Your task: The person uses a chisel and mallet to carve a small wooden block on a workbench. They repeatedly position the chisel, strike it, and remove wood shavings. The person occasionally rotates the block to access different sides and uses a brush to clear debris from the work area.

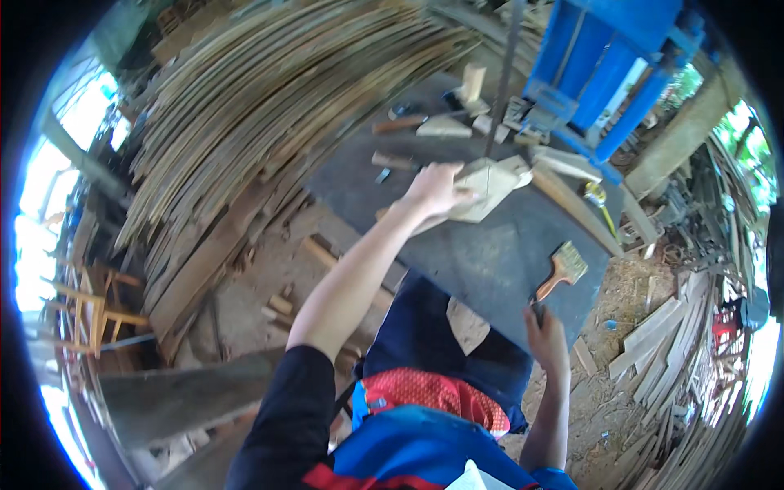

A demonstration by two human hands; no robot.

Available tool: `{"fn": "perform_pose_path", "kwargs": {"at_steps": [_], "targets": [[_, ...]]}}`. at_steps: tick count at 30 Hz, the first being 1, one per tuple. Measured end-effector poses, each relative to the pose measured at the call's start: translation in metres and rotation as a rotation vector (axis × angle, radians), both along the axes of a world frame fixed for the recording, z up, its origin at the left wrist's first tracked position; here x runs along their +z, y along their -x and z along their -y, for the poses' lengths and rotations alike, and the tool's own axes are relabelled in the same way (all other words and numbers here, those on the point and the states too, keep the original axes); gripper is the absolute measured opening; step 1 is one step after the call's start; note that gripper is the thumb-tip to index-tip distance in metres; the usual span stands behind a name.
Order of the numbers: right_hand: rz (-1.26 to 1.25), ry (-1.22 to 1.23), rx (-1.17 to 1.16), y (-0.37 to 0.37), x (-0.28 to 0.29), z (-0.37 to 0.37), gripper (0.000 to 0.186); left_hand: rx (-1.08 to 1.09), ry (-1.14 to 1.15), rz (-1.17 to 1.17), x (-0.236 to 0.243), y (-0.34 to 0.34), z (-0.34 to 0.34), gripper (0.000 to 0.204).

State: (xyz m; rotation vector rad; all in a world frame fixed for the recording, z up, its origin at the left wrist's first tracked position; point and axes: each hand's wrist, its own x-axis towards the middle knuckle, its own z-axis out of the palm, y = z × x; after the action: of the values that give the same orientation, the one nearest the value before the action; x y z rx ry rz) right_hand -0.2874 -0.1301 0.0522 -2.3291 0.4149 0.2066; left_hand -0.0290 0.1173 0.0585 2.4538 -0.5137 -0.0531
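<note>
My left hand (pixel 437 189) grips a pale wooden block (pixel 483 194) from its left side, fingers over the top edge and thumb along its face. The block sits on a dark saw table (pixel 482 253), right at the narrow upright band saw blade (pixel 501 90). At the table's near right edge my right hand (pixel 549 336) is closed around the dark end of a handle. This handle runs on into a flat brush (pixel 563 271) with a brown wooden grip and pale bristles, held over the table's right part.
The blue saw frame (pixel 600 57) rises at the far right. Wood offcuts (pixel 445 126) and a yellow tape measure (pixel 596 196) lie on the table. Long boards (pixel 269 106) are stacked at the left. Wood scraps (pixel 653 335) cover the floor at right; a wooden stool (pixel 98 314) stands far left.
</note>
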Motion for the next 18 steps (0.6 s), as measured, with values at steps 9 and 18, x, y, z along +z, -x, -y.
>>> {"fn": "perform_pose_path", "kwargs": {"at_steps": [9,18], "targets": [[0.499,-0.044,-0.028,-0.022,-0.011,-0.029,0.010,-0.105,0.111,0.028,-0.008,0.029,-0.001,0.064],[0.416,0.219,0.025,-0.058,0.007,-0.030,0.014,-0.134,-0.186,0.100,0.017,0.032,0.044,0.066]]}}
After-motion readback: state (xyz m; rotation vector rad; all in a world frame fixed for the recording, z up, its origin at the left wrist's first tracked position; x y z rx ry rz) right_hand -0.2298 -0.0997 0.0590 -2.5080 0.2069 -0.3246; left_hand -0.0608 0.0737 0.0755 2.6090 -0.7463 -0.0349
